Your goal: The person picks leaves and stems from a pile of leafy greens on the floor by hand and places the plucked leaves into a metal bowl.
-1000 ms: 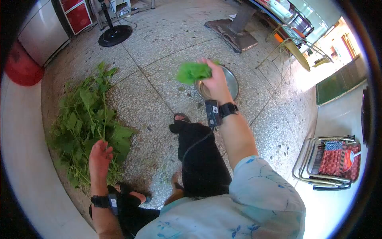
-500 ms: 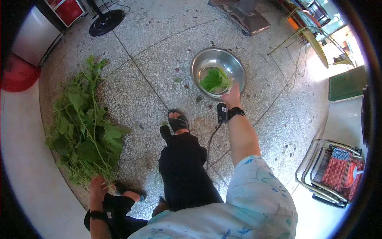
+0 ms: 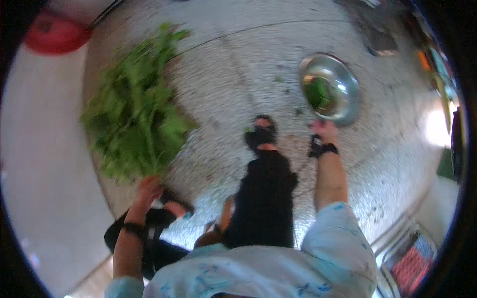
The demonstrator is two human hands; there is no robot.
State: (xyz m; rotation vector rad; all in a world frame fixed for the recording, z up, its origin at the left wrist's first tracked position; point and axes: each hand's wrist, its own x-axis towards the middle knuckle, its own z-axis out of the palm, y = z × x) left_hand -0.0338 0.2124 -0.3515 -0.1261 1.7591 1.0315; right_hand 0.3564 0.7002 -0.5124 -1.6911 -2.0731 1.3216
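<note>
Leaves (image 3: 318, 93) have moved into the bowl (image 3: 346, 99) beyond the right hand (image 3: 325, 130).

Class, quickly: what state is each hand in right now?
Left hand: by the leafy pile; blurred, grip cannot be told.
Right hand: by the metal bowl; blurred, grip cannot be told.

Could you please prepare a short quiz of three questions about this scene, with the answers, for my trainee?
1. True or false: green leaves lie inside the metal bowl.
2. Fill in: the hand nearest to the leafy pile is the person's ____.
3. The right hand is nearest to which thing?
A) leafy pile
B) metal bowl
C) black sandal

Key:
1. True
2. left hand
3. B
</note>
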